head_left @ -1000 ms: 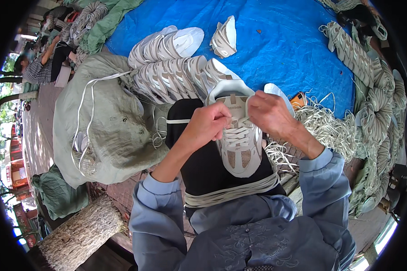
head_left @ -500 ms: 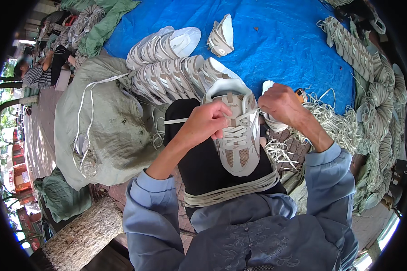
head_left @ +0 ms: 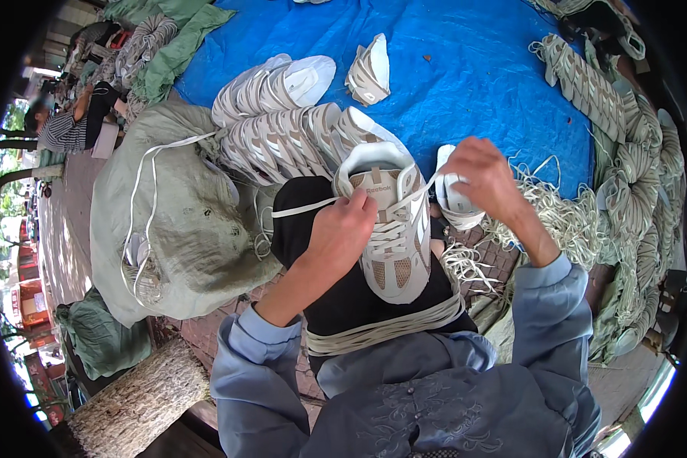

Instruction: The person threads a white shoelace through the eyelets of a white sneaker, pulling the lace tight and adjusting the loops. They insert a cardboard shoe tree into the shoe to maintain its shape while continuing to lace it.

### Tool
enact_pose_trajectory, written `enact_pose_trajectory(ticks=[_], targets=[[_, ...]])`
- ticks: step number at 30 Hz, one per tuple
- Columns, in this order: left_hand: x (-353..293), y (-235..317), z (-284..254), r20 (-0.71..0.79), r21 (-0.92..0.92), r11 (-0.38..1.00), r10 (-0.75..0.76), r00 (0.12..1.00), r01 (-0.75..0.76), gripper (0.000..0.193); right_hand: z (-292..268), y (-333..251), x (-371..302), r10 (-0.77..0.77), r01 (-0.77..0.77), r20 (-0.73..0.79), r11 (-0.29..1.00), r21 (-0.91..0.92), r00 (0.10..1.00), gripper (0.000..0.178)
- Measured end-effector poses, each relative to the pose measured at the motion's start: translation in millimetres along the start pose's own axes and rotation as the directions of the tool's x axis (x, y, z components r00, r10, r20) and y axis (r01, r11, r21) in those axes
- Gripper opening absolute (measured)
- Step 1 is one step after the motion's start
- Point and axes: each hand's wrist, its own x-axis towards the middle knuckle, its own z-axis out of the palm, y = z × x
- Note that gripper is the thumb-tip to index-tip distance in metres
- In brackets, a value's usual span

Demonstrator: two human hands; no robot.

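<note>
A beige and white sneaker rests on my black-covered lap, toe toward me. A white shoelace criscrosses its lower eyelets. My left hand lies along the shoe's left side, with thumb and fingertips pinched together by the tongue. One stretch of lace comes from the left to those fingertips; their exact hold is partly hidden. Beyond the shoe's right edge, my right hand is closed on the lace, which runs taut from the upper right eyelets. A bundle of pale laces lies across my lap.
Stacked sneaker uppers stand on a blue tarp, beside a grey-green sack. A loose lace heap lies at the right, near another shoe. More bundled uppers line the far right. A person sits far left.
My left hand has moved down and left from the tongue. My right hand has risen slightly to the right, drawing out more lace. The shoe has shifted a little left.
</note>
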Motion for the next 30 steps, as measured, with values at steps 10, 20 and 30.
enact_pose_trajectory(ticks=[10,20,30], targets=[[-2,-12,-12,0.093,-0.156,0.986,0.067,0.993,-0.052,0.008,41,-48,20,-0.101,0.066,0.168,0.976,0.207,0.981,0.008],[-32,-56,-46,0.168,-0.567,0.737,-0.335,0.927,0.369,0.004,43,-54,38,0.312,-0.468,0.517,0.861,0.202,0.797,0.012],[-25,-54,-42,0.206,-0.633,0.671,-0.335,0.920,0.386,0.005,38,-54,18,0.172,-0.250,0.381,0.954,0.165,0.909,0.008]])
